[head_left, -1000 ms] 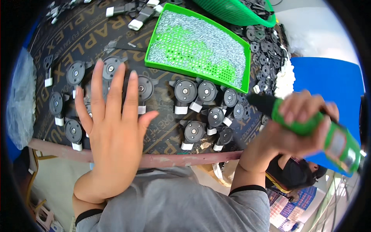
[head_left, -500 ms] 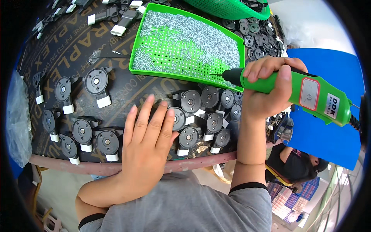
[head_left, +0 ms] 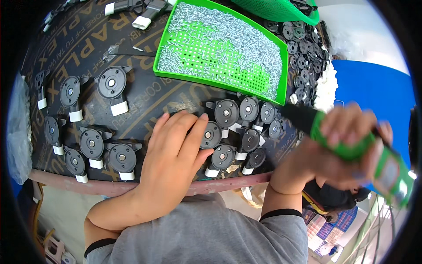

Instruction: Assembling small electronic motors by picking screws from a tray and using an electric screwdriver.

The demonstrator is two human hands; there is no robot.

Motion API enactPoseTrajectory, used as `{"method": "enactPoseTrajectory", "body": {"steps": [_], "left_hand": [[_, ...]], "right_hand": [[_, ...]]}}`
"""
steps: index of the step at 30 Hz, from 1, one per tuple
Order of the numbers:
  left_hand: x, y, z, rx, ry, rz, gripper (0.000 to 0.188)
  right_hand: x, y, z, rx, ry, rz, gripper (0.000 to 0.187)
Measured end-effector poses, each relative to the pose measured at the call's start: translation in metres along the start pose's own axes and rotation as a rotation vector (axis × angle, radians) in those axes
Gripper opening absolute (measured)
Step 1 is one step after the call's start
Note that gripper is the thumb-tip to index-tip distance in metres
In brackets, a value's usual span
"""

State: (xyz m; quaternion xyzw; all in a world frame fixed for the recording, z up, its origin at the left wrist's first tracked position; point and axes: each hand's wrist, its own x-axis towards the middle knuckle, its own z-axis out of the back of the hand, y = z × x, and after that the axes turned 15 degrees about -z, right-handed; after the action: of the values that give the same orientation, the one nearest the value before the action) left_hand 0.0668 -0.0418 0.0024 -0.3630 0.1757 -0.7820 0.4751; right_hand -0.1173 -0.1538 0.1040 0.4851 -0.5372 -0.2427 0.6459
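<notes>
My left hand [head_left: 173, 154] lies flat, fingers together, on the dark table [head_left: 145, 99], its fingertips touching a round black part [head_left: 212, 135] in a cluster of round black parts with white clips [head_left: 246, 132]. My right hand [head_left: 338, 149] grips a green and black electric screwdriver [head_left: 351, 149], blurred with motion, at the right beyond the table's front edge, its black tip toward the cluster. A green perforated tray [head_left: 272, 94] full of small silver screws [head_left: 237, 39] lies behind the cluster.
Several more black round parts with white clips [head_left: 88, 132] lie at the left. A heap of black parts [head_left: 303, 48] sits at the back right beside a green basket [head_left: 281, 11]. A blue surface [head_left: 378, 92] lies at the right.
My right hand has dropped the screwdriver from the tray's edge down and right, away from the table. My left hand has slid right toward the cluster of parts.
</notes>
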Motion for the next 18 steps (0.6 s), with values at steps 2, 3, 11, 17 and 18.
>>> {"method": "enactPoseTrajectory", "body": {"steps": [2, 3, 11, 17, 18], "left_hand": [[-0.004, 0.002, -0.001, 0.001, -0.012, -0.003, 0.056], [-0.005, 0.002, -0.001, 0.005, -0.011, 0.004, 0.056], [-0.005, 0.001, -0.003, -0.002, -0.005, 0.002, 0.055], [-0.004, 0.002, -0.004, 0.002, -0.018, 0.003, 0.056], [-0.004, 0.002, -0.004, -0.004, -0.015, 0.0, 0.056]], "right_hand": [[-0.013, 0.014, -0.026, 0.084, 0.051, -0.008, 0.032], [-0.018, 0.016, -0.029, 0.048, 0.134, -0.026, 0.03], [-0.031, -0.002, -0.034, -0.072, 0.32, -0.103, 0.037], [-0.026, -0.003, -0.029, -0.071, 0.367, -0.082, 0.036], [-0.025, -0.002, -0.028, -0.08, 0.373, -0.08, 0.036]]}}
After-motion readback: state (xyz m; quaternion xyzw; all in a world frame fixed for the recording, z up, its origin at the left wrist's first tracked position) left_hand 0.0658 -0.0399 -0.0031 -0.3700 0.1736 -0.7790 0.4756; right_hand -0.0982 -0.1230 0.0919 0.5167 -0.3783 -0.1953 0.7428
